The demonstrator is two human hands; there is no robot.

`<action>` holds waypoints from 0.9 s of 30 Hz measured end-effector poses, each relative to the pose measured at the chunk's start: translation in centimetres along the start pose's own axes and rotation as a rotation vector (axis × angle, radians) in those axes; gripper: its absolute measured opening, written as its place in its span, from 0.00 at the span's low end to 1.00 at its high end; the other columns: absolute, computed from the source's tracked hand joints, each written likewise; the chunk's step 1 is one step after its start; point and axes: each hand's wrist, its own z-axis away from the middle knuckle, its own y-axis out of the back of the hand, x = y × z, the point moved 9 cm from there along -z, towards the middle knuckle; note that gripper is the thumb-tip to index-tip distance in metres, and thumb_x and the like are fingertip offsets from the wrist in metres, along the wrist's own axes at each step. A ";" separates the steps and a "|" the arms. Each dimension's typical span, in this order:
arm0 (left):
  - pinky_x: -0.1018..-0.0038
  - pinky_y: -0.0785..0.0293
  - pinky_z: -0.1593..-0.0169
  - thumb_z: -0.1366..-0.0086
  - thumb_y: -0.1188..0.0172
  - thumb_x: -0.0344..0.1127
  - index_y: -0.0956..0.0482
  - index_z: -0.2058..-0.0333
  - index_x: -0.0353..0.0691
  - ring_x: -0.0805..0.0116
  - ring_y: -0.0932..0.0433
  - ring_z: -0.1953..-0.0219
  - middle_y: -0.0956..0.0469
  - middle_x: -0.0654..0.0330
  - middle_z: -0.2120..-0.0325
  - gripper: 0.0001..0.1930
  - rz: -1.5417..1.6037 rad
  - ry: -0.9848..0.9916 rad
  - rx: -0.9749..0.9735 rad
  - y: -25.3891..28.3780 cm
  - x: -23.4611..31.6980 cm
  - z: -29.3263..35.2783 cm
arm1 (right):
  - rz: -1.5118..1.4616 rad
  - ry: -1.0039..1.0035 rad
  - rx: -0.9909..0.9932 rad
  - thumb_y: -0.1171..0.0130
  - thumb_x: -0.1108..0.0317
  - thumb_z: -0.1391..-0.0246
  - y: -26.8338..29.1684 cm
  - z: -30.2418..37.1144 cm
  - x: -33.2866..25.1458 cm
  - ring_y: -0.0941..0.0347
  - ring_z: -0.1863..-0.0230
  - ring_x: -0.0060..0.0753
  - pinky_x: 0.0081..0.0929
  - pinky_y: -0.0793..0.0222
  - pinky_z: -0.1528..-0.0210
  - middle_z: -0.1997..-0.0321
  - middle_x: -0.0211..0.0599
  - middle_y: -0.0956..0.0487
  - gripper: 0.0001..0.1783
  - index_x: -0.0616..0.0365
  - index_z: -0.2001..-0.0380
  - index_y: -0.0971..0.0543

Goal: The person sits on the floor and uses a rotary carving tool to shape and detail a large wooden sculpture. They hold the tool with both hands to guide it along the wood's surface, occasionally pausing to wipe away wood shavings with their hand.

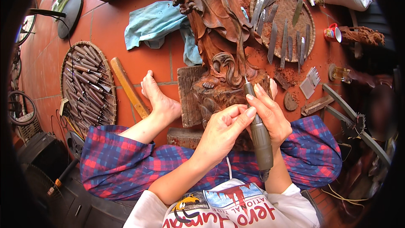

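My right hand point(270, 120) wraps round a dark olive rotary carving tool point(261, 141), its fingers stretched along the slim front end. From the left, my left hand point(223, 133) is closed, its thumb pressed to the tool's side; its fingertips are partly hidden. The thin metal bit points away from me, at the base of a reddish-brown carved wooden statue point(219, 25). That statue lies stretched away from me, with draped folds and a curled ornament near its base. Whether the bit touches the wood I cannot tell.
Left, a round woven tray point(110, 74) holds many wooden-handled chisels beside a wooden mallet point(130, 88). A light blue cloth point(154, 23) lies by the statue. At right are a woven tray point(310, 14) of flat blades, a red mug point(333, 33) and a glass jar point(341, 74).
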 end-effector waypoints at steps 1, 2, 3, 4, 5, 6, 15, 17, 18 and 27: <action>0.85 0.38 0.64 0.29 0.46 0.43 0.23 0.63 0.35 0.86 0.35 0.68 0.27 0.71 0.71 0.14 -0.006 -0.001 0.002 0.1 -0.1 0.1 | -0.002 0.012 0.007 0.38 0.70 0.53 0.0 0.1 0.0 0.20 0.52 0.45 0.40 0.27 0.44 0.58 0.49 0.18 0.13 0.61 0.62 0.15; 0.85 0.38 0.64 0.29 0.45 0.43 0.24 0.63 0.34 0.86 0.35 0.68 0.28 0.71 0.71 0.14 -0.004 -0.006 0.003 0.1 -0.2 0.1 | -0.004 0.024 0.014 0.38 0.71 0.53 0.0 0.3 0.0 0.20 0.52 0.46 0.37 0.26 0.46 0.58 0.50 0.18 0.13 0.61 0.62 0.16; 0.85 0.38 0.64 0.29 0.45 0.42 0.24 0.63 0.34 0.86 0.35 0.68 0.28 0.71 0.71 0.14 -0.002 -0.011 0.004 0.0 -0.2 0.2 | -0.005 0.036 0.022 0.38 0.71 0.53 0.0 0.4 -0.1 0.20 0.53 0.46 0.35 0.24 0.48 0.58 0.50 0.18 0.13 0.62 0.62 0.16; 0.85 0.38 0.64 0.29 0.45 0.42 0.24 0.63 0.34 0.86 0.35 0.68 0.28 0.71 0.71 0.14 0.000 -0.017 0.003 0.0 -0.2 0.3 | -0.008 0.033 0.022 0.38 0.71 0.53 0.0 0.5 -0.2 0.20 0.53 0.47 0.35 0.23 0.49 0.57 0.51 0.18 0.13 0.62 0.62 0.16; 0.85 0.38 0.64 0.29 0.45 0.42 0.24 0.63 0.34 0.86 0.35 0.68 0.28 0.71 0.71 0.14 -0.007 -0.018 0.005 0.0 -0.3 0.4 | -0.009 0.030 0.022 0.38 0.71 0.53 0.1 0.5 -0.3 0.20 0.53 0.47 0.36 0.23 0.49 0.57 0.51 0.18 0.14 0.63 0.62 0.16; 0.85 0.38 0.64 0.29 0.45 0.42 0.24 0.63 0.34 0.86 0.35 0.67 0.28 0.71 0.71 0.14 -0.014 -0.020 0.010 0.2 -0.5 0.5 | -0.015 0.028 0.021 0.38 0.72 0.54 0.0 0.7 -0.3 0.20 0.53 0.48 0.37 0.23 0.49 0.57 0.51 0.18 0.14 0.63 0.62 0.16; 0.84 0.37 0.62 0.29 0.46 0.42 0.24 0.64 0.35 0.85 0.34 0.67 0.28 0.71 0.71 0.14 -0.019 -0.004 0.020 0.3 -0.9 1.4 | -0.052 0.043 -0.029 0.38 0.72 0.54 0.1 1.3 -0.7 0.20 0.52 0.49 0.39 0.23 0.48 0.57 0.52 0.19 0.14 0.65 0.62 0.16; 0.84 0.37 0.62 0.29 0.46 0.42 0.24 0.64 0.35 0.85 0.34 0.67 0.28 0.71 0.71 0.14 -0.017 -0.011 0.020 0.2 -0.8 1.4 | -0.047 0.025 -0.032 0.38 0.72 0.54 0.2 1.1 -0.7 0.20 0.52 0.49 0.39 0.23 0.48 0.57 0.52 0.19 0.14 0.65 0.62 0.16; 0.84 0.37 0.62 0.29 0.46 0.42 0.24 0.64 0.35 0.85 0.34 0.67 0.28 0.71 0.71 0.14 -0.019 -0.016 0.020 0.1 -0.8 1.3 | -0.044 0.017 -0.034 0.38 0.71 0.54 0.2 1.0 -0.7 0.20 0.52 0.49 0.39 0.23 0.48 0.57 0.52 0.19 0.15 0.65 0.61 0.16; 0.85 0.42 0.67 0.30 0.46 0.45 0.23 0.65 0.36 0.87 0.38 0.71 0.29 0.73 0.73 0.15 -0.007 -0.038 0.012 0.0 0.0 -0.5 | 0.006 0.060 0.005 0.38 0.69 0.53 0.1 -0.5 0.0 0.20 0.51 0.41 0.53 0.42 0.36 0.58 0.44 0.17 0.14 0.57 0.61 0.15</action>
